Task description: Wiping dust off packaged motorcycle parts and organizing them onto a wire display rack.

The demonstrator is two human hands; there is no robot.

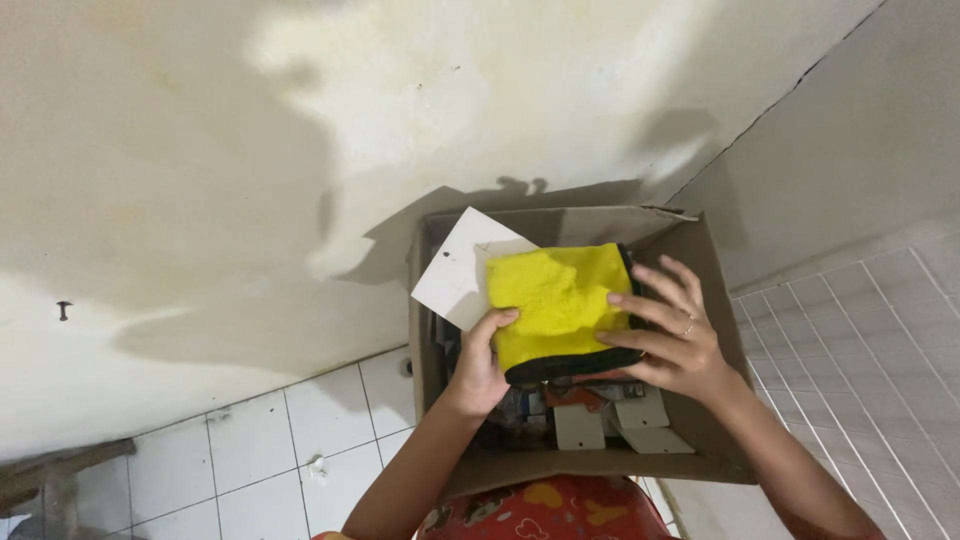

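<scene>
A folded yellow cloth [555,295] with a dark edge is held over an open cardboard box [705,430]. My left hand [480,365] grips the cloth's left side with the thumb on top. My right hand [670,335] presses its fingers on the cloth's right side; a ring shows on one finger. A white card [455,275] sticks out from under the cloth at the box's back left. Small white boxes [625,420] and other items lie in the box below the cloth.
The box rests on my lap, over red patterned fabric [545,505]. A stained cream wall [300,150] rises behind it. White floor tiles [270,460] lie at the left, and a white tiled wall [870,330] at the right.
</scene>
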